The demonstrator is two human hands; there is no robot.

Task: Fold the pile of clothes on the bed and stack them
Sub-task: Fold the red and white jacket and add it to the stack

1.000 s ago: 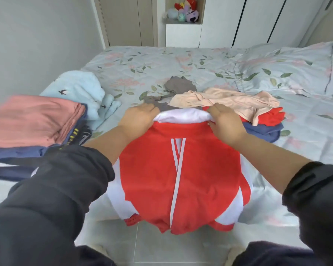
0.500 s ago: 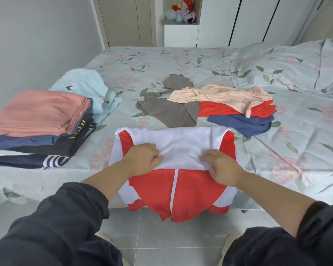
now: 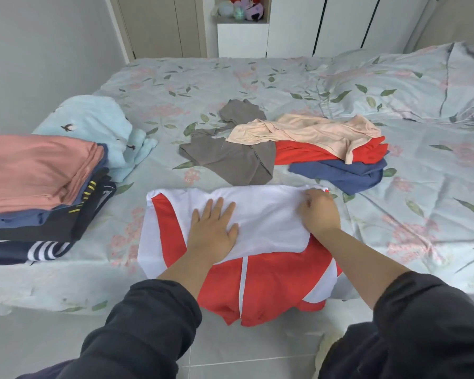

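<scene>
Two hands are on the jacket [image 3: 271,283] in my head view, and I take that red and white jacket as my landmark. It lies at the near edge of the bed [image 3: 394,242], its white part folded over the red, its lower end hanging off the edge. My left hand [image 3: 212,231] lies flat on the white fold with straight, spread fingers, pressing down and grasping nothing. My right hand [image 3: 319,212] is at the jacket's far right corner, fingers curled and pinching the white cloth there. Left of the jacket sits a stack [image 3: 39,170] of folded clothes, pink on top and dark ones beneath. Beyond that stack, to the jacket's far left, lies a light blue garment [image 3: 99,124]. Just behind the jacket is the unfolded pile [image 3: 307,132]: grey, beige, red and blue pieces overlapping. Far right of the jacket rests a pillow [image 3: 411,86].
</scene>
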